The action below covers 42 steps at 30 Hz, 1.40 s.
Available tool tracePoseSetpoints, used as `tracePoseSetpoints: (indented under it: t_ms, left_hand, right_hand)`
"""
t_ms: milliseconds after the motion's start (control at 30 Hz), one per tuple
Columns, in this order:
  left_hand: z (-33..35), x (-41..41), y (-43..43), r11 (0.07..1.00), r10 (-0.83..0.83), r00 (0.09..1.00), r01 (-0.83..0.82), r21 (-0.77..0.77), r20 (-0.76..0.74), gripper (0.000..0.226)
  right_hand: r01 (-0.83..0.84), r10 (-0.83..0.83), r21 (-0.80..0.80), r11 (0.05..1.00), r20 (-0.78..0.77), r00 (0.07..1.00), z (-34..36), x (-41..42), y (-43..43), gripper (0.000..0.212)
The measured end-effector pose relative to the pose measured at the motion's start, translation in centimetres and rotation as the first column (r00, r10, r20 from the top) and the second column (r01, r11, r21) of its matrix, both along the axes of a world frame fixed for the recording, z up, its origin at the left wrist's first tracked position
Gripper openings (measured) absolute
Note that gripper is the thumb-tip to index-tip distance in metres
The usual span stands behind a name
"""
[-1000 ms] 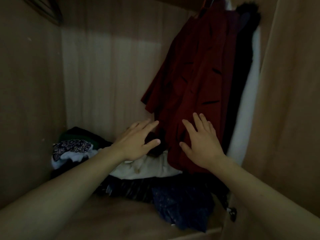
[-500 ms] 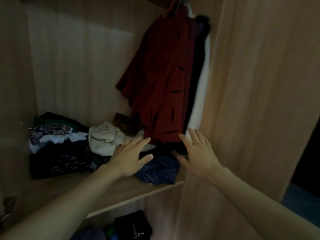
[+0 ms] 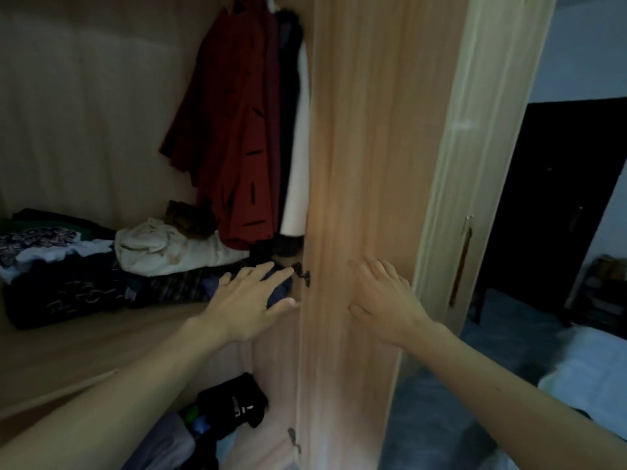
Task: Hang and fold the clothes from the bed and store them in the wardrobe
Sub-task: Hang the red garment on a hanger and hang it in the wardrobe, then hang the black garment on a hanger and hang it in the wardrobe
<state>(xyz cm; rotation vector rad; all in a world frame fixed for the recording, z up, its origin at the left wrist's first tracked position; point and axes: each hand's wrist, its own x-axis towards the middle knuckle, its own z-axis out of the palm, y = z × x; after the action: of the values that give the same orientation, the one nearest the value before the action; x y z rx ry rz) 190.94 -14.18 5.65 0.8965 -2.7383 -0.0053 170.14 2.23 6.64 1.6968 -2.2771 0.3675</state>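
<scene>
1. Our left hand was open and held nothing, its fingers straight and slightly spread. It hovered over a dark blue garment at the front of the shelf. We could not tell whether the fingertips touched the cloth.
2. Our right hand was open as well, fingers fanned. It lay flat against the wooden wardrobe panel and gripped nothing.
3. Between the two hands, on the panel's edge, sat a dark metal hinge. A second hinge showed lower down, under the left wrist, which made two in all.
4. Above the left fingers hung three garments, packed close together. There was a dark red garment with short black marks, a black garment on its right-hand side, and a white garment against the panel. The panel stood between our right hand and these clothes.
5. Beyond the left hand's little-finger side, a crumpled cream garment lay on the shelf, with a brown piece behind it. Farther out lay one navy folded pile with pale swirls, and a patterned cloth on top of it.
6. Under the shelf, below the left forearm, lay a black item among dim clothes.
7. Beyond the right hand stood a pale wardrobe door with one long handle. Farther out, beside the right forearm, lay the white bed.
</scene>
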Motion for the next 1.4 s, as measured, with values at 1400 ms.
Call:
tracePoseSetpoints:
  t_ms: [1400]
  left_hand:
    - [-19.4,-36.0,50.4,0.604,-0.794,0.586,0.728,0.324,0.165,0.063]
  right_hand:
    - [0.824,-0.849,0.251,0.508,0.308,0.430,-14.3,-17.3,62.2,0.072]
